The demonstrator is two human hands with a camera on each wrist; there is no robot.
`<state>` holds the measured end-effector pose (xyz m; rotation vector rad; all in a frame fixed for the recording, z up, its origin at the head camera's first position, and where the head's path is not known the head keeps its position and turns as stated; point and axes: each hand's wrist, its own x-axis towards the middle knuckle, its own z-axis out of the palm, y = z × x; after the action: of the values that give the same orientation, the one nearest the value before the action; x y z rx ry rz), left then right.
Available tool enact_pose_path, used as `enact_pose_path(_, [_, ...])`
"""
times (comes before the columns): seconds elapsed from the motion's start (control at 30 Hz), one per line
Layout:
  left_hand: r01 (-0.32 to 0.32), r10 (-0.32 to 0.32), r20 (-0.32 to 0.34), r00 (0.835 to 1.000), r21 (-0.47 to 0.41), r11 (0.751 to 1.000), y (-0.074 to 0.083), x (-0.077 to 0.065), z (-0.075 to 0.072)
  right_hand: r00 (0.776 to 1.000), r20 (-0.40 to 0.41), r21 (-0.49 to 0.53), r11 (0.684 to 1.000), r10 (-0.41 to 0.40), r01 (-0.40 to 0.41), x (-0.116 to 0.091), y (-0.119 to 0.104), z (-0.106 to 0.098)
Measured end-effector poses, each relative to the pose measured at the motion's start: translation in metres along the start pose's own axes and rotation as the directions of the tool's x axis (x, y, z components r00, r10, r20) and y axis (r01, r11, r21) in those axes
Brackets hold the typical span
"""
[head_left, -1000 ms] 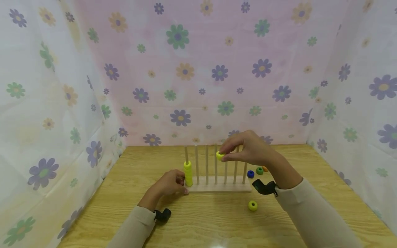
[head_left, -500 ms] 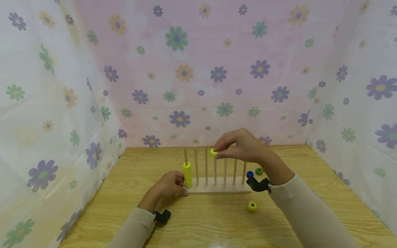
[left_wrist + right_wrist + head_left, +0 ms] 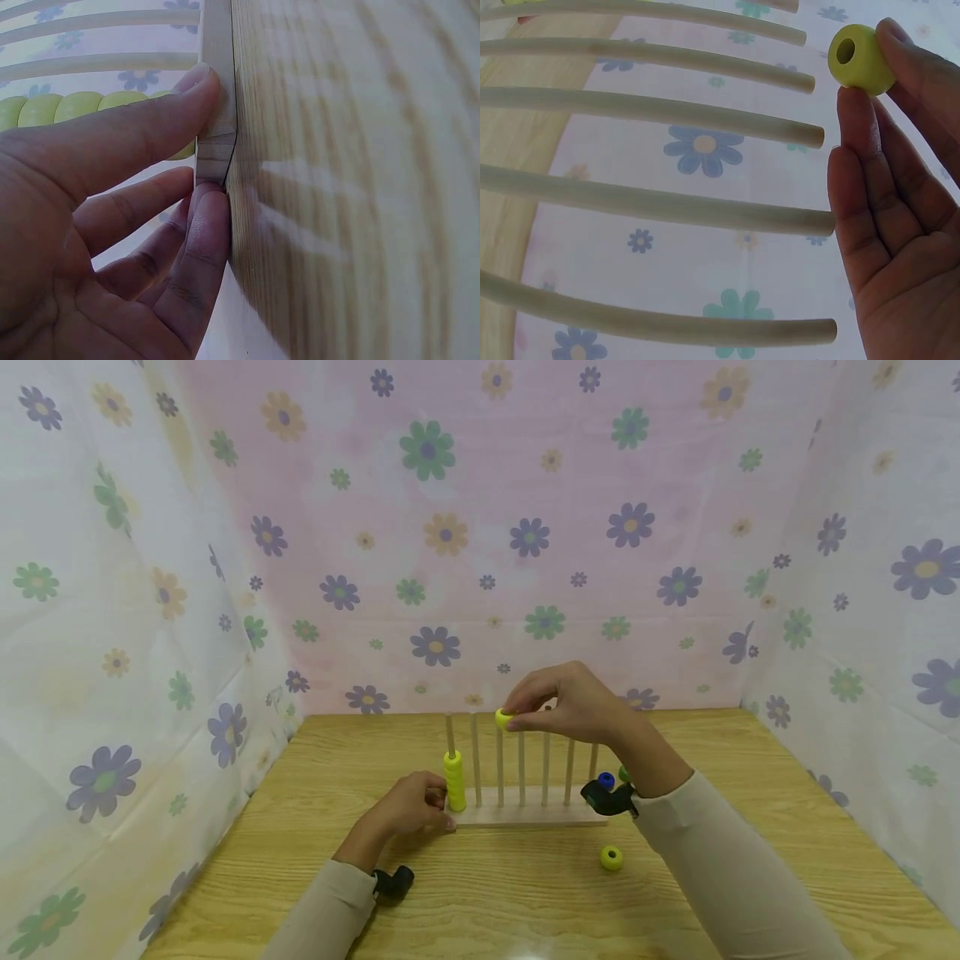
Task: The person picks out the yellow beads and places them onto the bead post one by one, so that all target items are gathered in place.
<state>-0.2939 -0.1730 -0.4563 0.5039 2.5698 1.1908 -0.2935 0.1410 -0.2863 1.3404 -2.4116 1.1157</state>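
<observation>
A wooden peg rack [image 3: 525, 817] with several upright rods stands on the table. Yellow beads [image 3: 454, 783] are stacked on its leftmost rod. My left hand [image 3: 411, 802] grips the left end of the rack's base, the thumb on one side and fingertips at the end, as the left wrist view shows. Between thumb and fingertips, my right hand [image 3: 573, 706] pinches a yellow bead [image 3: 861, 60] level with the rod tops, near the third rod from the left. In the right wrist view the bead's hole faces the rods, and the bead sits apart from the nearby tips.
A loose yellow bead [image 3: 611, 858] lies in front of the rack's right end. A blue bead [image 3: 606, 780] and a partly hidden green bead [image 3: 624, 774] lie by its right side. Flowered cloth [image 3: 480, 527] walls in the wooden table [image 3: 480, 893] at back and sides.
My right hand has moved left and slightly up with the yellow bead, passing along the rod tops. My left hand has stayed on the rack's base.
</observation>
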Motion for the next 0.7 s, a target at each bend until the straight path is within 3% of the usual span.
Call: enact_pose_path(0.7, [-0.002,0.002,0.006,1.0,-0.004,1.0,-0.003,0.001,-0.002,0.997,-0.069,-0.002,0.999,-0.042,0.042,0.029,-0.002,0.025])
